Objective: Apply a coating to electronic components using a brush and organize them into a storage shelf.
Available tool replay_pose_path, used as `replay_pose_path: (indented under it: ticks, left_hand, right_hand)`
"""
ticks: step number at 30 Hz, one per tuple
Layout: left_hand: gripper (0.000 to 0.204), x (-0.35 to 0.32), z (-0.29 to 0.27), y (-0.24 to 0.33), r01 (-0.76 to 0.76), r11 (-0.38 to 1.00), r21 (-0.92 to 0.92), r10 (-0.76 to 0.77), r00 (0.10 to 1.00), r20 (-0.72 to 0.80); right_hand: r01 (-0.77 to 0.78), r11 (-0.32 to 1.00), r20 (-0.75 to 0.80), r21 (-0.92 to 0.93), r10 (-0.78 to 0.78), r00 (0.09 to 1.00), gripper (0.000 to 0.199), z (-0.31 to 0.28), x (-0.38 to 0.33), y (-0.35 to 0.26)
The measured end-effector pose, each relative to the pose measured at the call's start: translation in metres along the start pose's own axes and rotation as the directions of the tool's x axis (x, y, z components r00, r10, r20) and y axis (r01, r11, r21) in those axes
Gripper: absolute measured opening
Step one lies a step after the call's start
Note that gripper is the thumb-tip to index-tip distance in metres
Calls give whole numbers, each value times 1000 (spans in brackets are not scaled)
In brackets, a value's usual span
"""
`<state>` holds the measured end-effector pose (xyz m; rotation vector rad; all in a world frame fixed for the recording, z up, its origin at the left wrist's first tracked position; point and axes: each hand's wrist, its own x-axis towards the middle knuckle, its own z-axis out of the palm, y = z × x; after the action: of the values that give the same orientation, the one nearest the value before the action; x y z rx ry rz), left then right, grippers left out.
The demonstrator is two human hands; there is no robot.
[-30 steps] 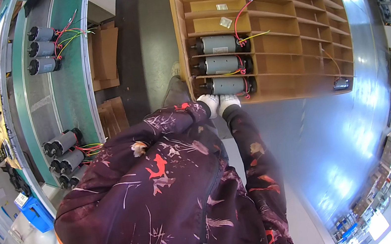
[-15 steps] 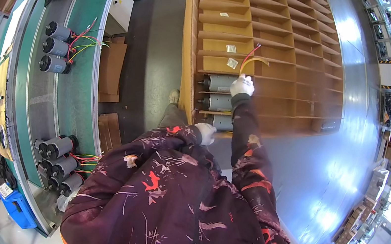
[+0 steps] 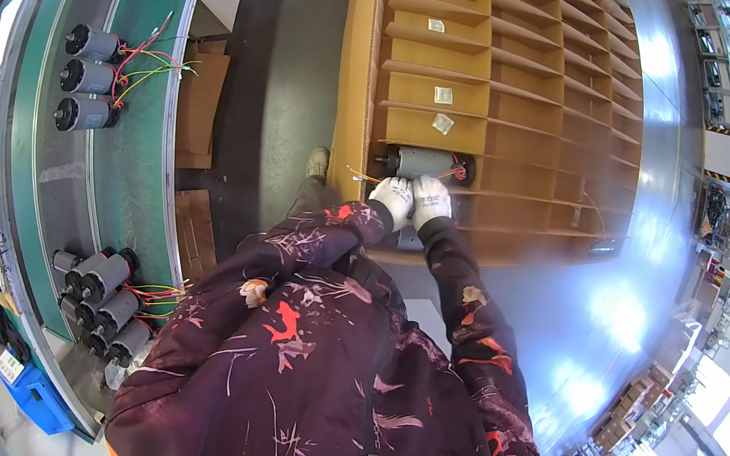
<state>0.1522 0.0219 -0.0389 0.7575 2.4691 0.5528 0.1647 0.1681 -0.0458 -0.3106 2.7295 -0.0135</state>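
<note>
Wooden slotted rack [image 3: 492, 70] ahead on the factory floor, and I've got left hand [image 3: 394, 199] and right hand [image 3: 429, 200] both gripping a grey motor [image 3: 426, 162] at its near shelf.

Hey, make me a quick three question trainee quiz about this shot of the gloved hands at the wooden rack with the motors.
1. True or false: both gloved hands, the left hand and the right hand, are on the grey motor at the wooden rack.
2. The green conveyor lies on the person's: A left, B right?
3. Fill in: the three motors at the conveyor's far end trail coloured ____.

Key: 1 true; 2 A; 3 wires.
</note>
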Motion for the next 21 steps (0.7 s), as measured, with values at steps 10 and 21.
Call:
replay_pose_path:
  ticks: [10,21]
  left_hand:
    - [51,-38,2,-20,-302,953,-29,267,878,-398]
    - [45,-291,21,-131,612,341,-713,-940,213,-267]
  right_hand:
    - [-224,955,490,-195,293,821,41,5,47,5]
    - [-240,938,442,-249,330,834,45,5,45,25]
